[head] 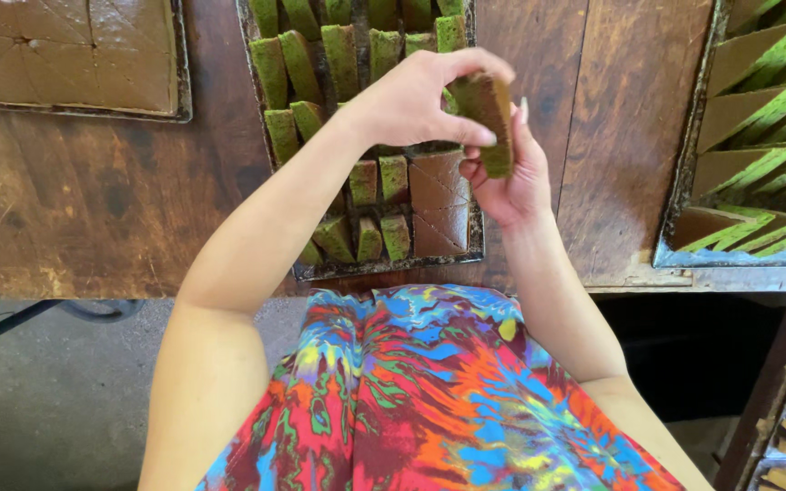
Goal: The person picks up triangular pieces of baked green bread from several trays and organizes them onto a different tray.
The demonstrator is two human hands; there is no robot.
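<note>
Green-and-brown layered cake slice [488,114] sits pinched between both your hands above the near metal tray [384,269]: your left hand [411,100] closes thumb and fingers on its upper end, your right hand [511,177] cups it from below with fingers curled around the lower end. Beneath, the tray holds more upright slices [334,64] and a few uncut brown squares [438,205] on the wooden table [93,200]. Soft cake like this could tear or crumble if you squeeze or twist too hard, and a loose grip could drop it onto the standing slices, toppling them. A second tray of slices [766,136] lies to your right.
</note>
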